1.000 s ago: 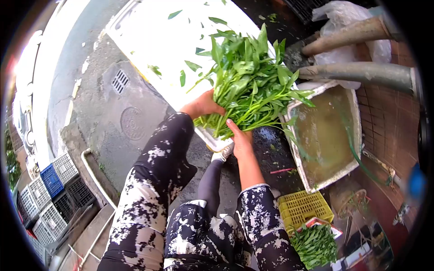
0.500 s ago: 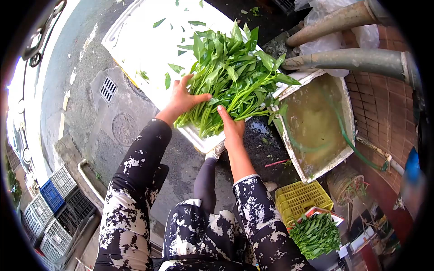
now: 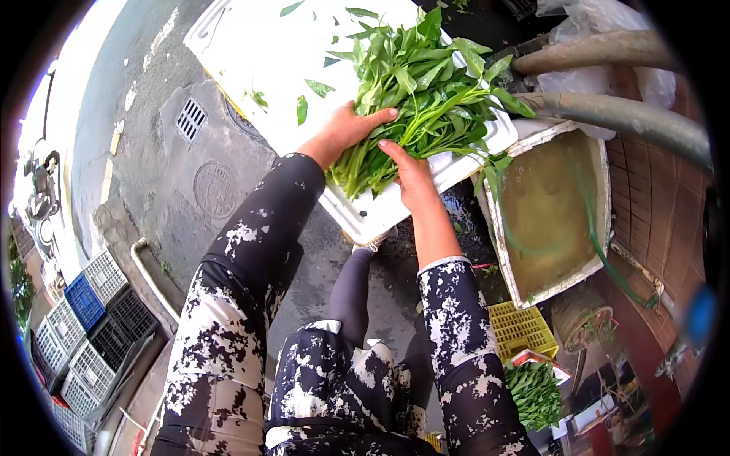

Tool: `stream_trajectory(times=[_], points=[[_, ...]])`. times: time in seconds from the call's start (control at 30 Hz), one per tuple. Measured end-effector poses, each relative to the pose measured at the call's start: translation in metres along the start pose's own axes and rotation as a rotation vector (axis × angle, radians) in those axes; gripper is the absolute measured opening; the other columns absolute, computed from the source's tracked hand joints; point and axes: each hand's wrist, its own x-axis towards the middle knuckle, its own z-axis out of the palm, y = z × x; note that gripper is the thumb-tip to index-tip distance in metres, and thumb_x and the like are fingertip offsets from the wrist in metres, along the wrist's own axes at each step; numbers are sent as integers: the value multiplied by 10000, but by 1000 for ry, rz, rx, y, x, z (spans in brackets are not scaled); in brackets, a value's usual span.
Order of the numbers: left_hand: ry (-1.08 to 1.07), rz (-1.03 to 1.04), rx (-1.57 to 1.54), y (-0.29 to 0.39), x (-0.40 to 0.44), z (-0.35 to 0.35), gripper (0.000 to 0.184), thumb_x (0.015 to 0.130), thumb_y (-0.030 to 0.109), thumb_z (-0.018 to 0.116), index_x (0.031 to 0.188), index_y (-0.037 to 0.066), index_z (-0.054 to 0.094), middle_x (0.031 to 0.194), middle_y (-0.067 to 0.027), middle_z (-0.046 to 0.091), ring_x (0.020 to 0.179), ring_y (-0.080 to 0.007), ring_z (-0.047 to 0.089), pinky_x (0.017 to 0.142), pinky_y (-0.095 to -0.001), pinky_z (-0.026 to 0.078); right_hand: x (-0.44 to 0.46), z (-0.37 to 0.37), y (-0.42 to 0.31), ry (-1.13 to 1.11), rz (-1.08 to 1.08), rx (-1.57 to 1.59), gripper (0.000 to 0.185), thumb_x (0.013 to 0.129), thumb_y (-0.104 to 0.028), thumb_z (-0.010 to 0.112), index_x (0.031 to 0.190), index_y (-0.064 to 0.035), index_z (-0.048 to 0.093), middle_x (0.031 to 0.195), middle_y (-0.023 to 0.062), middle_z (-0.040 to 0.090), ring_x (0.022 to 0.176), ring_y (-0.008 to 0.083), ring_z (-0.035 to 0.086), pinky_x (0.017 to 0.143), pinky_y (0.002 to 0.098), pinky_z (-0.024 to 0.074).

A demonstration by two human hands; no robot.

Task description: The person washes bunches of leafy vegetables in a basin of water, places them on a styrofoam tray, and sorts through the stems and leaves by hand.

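Note:
A large bunch of leafy greens [image 3: 426, 83] lies on a white board [image 3: 258, 45], its stems toward me and its leaves pointing away. My left hand [image 3: 342, 131] presses on the left side of the bunch, thumb stretched over the stems; its fingers are partly hidden by leaves. On the near right side, my right hand [image 3: 411, 176] holds the stems with its thumb on top and its other fingers underneath, mostly out of sight. The two thumbs are close together but apart. Several loose leaves [image 3: 319, 88] are scattered on the board.
Right of the board stands a white-rimmed tub [image 3: 547, 220] of murky water with a green hose [image 3: 608, 262]. Thick pipes [image 3: 608, 114] cross above it. A yellow crate [image 3: 523, 328] and more greens [image 3: 534, 395] are at lower right. Stacked crates [image 3: 85, 304] stand at left.
Both hands and the bunch have moved up and away from the near end of the board, more of which now shows. The left hand's spread fingers have gone in among the leaves.

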Motion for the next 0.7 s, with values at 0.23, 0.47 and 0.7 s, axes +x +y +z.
stream_trajectory(times=[0.23,0.47,0.7], points=[[-123,-22,-981,-2,-45,10,494,790,297,637,1134,6,435,968,-130,577,810,-186,593,691,-328,513,-11,1,-75,-265,-87,-284,382,683,-39,633,1055,-20,547,957,30,593,863,135,548,765,270,434],[115,60,-1382,11,-99,91,683,873,562,321,1312,40,284,1309,-92,375,1205,-191,345,1008,-384,274,12,70,-185,-767,50,-1498,401,570,-78,625,953,33,577,833,69,624,726,147,567,680,259,457],[-220,-221,-1674,51,-73,130,736,859,548,379,1336,18,195,1296,-123,380,1145,-194,400,942,-334,337,51,165,-134,-692,111,-2690,767,551,-87,646,1281,-176,426,1158,73,552,1107,243,490,1033,485,188]])
